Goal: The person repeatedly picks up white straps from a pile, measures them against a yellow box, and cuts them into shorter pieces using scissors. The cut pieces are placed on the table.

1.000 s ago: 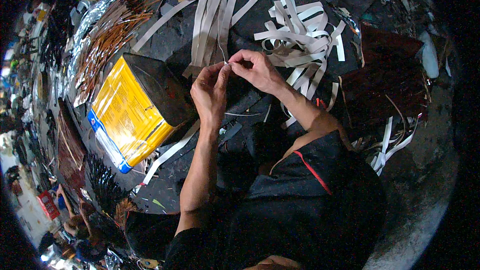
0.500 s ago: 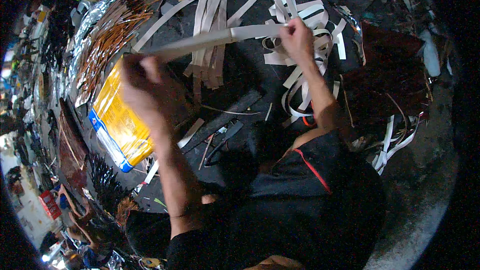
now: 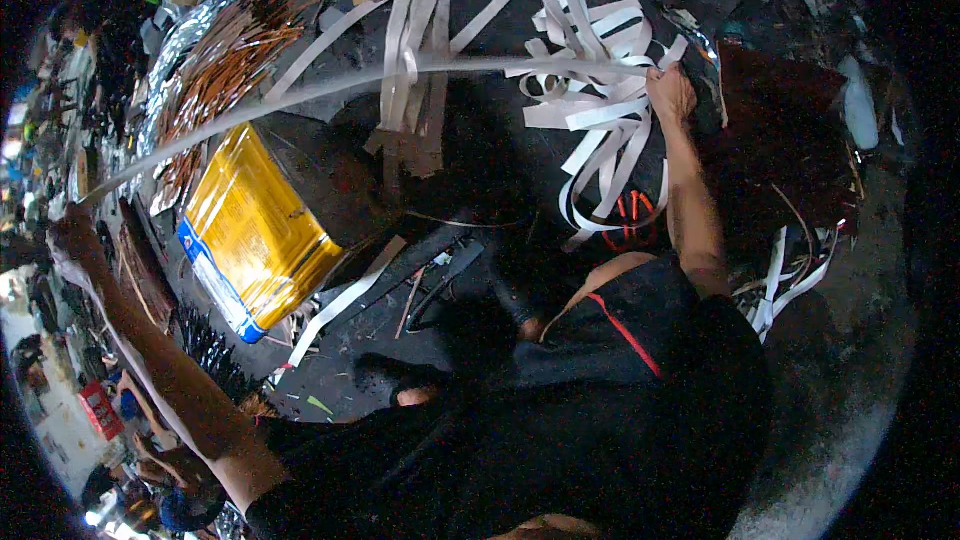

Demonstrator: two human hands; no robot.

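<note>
A long pale strip (image 3: pixel 330 88) is stretched tight across the view. My left hand (image 3: pixel 72 237) is flung out to the far left and grips one end of it. My right hand (image 3: pixel 671 92) pinches the other end at the upper right, just above a heap of loose white strips (image 3: pixel 590 110). The strip passes over a yellow tin can (image 3: pixel 255 230) lying on its side and over a bundle of flat pale strips (image 3: pixel 415 30).
A tray of thin brown sticks (image 3: pixel 215 70) on shiny foil lies at the upper left. Red-handled scissors (image 3: pixel 630 220) rest near my right forearm. More white strips (image 3: pixel 785 285) curl at the right. Dark cluttered floor surrounds me, with dark sheets (image 3: pixel 790 140) at the right.
My hands, first together near the middle, have pulled far apart. The left swept down to the far left, the right went up and right, drawing the strip out long.
</note>
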